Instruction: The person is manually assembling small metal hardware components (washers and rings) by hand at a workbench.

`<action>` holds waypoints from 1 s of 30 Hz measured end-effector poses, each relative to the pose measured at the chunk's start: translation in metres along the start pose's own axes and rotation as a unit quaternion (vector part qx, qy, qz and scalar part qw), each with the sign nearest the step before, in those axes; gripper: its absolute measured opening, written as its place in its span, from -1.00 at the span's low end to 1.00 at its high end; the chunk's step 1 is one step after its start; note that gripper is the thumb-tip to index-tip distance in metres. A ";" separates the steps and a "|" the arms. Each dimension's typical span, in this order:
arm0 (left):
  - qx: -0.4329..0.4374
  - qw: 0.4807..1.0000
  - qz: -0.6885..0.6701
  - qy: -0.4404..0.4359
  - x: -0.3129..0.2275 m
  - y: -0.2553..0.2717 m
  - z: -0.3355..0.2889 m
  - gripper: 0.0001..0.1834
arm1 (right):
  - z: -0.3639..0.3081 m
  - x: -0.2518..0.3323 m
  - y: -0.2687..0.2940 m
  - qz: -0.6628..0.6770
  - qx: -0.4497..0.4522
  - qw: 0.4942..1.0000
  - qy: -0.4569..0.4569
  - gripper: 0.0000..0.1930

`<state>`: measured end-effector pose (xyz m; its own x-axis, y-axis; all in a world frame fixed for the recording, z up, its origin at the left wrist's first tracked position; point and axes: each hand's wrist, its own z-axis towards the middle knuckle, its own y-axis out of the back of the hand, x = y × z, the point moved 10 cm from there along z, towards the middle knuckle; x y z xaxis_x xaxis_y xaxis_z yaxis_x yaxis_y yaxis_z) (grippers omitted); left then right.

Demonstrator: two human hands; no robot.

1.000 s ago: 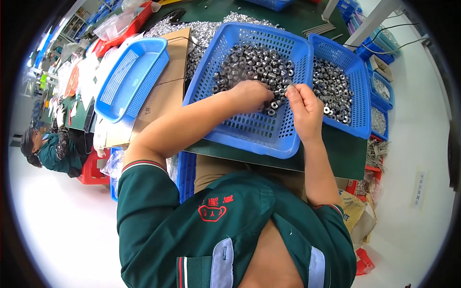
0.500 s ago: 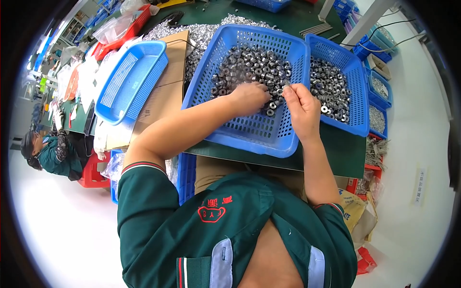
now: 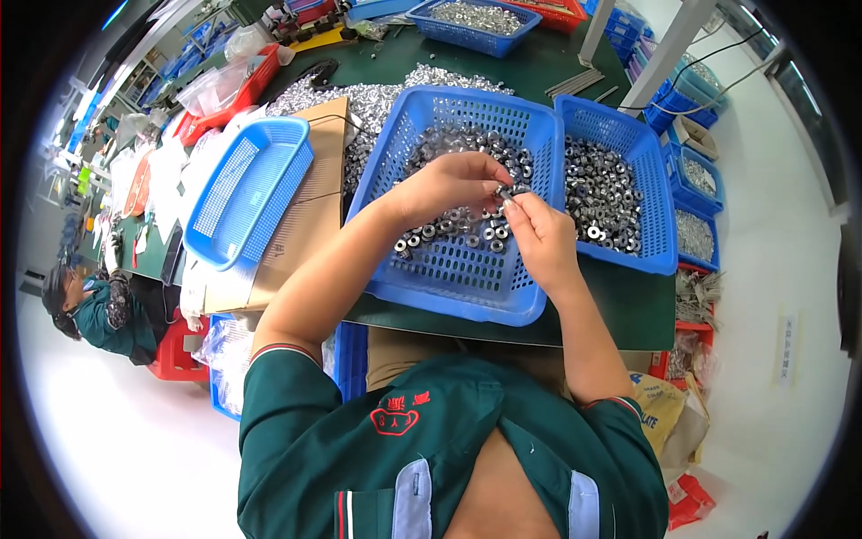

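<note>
Both hands meet at the centre of the frame above the blue basket [image 3: 467, 287]: the left hand [image 3: 449, 184] and the right hand [image 3: 539, 235] pinch one small metal part [image 3: 508, 191] between closed fingertips. Because the part is small and smooth, a loose pinch risks dropping it into the heap of metal rings [image 3: 453, 229] below, where it becomes indistinguishable from the others. A wrist pressing on the basket rim may tip rings toward the neighbouring basket [image 3: 660, 260] at right.

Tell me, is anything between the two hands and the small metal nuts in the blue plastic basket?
Nothing visible: left hand and right hand meet over the small metal nuts in the open blue plastic basket.
</note>
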<state>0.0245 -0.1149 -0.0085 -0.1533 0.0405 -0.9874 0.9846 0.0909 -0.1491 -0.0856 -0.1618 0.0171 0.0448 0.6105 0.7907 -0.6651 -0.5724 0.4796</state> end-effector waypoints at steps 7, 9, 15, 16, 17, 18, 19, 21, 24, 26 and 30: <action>-0.029 0.999 0.029 -0.003 -0.003 0.008 -0.003 -0.78 | 0.004 0.002 -0.004 -0.029 0.011 0.999 0.023 -0.81; -0.036 0.999 0.034 0.003 -0.001 0.011 -0.004 -0.79 | 0.005 0.006 -0.005 -0.058 0.022 0.998 0.029 -0.81; -0.023 0.996 0.028 0.080 0.015 0.010 -0.005 -0.76 | 0.000 0.022 -0.012 -0.166 0.022 0.980 0.107 -0.83; -0.023 0.996 0.027 0.082 0.015 0.011 -0.005 -0.76 | -0.002 0.027 -0.013 -0.189 0.013 0.973 0.135 -0.84; -0.021 0.995 0.015 0.094 0.018 0.011 -0.005 -0.76 | -0.001 0.026 -0.013 -0.189 0.014 0.973 0.134 -0.84; -0.019 0.994 0.002 0.107 0.021 0.011 -0.006 -0.76 | -0.002 0.027 -0.014 -0.190 0.013 0.972 0.135 -0.83; -0.020 0.994 0.001 0.109 0.022 0.011 -0.006 -0.76 | -0.002 0.027 -0.015 -0.192 0.013 0.972 0.136 -0.82; -0.013 0.997 -0.011 0.079 0.019 0.009 -0.004 -0.77 | 0.002 0.016 -0.012 -0.154 0.028 0.984 0.082 -0.80; -0.023 0.999 0.042 0.010 0.003 0.008 -0.002 -0.77 | 0.007 -0.005 -0.010 -0.037 0.069 0.997 -0.018 -0.74; -0.021 0.997 0.077 -0.018 -0.008 0.007 -0.001 -0.77 | 0.011 -0.008 -0.009 -0.007 0.073 0.997 -0.033 -0.75; -0.017 1.000 0.013 0.008 -0.004 0.010 0.001 -0.75 | 0.009 -0.013 -0.010 -0.004 0.067 0.996 -0.051 -0.75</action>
<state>0.0347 -0.1148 -0.0058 -0.1283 0.0586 -0.9900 0.9850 0.1234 -0.1204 -0.0731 -0.1686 0.0055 0.1296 0.5609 0.8176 -0.5596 -0.6393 0.5273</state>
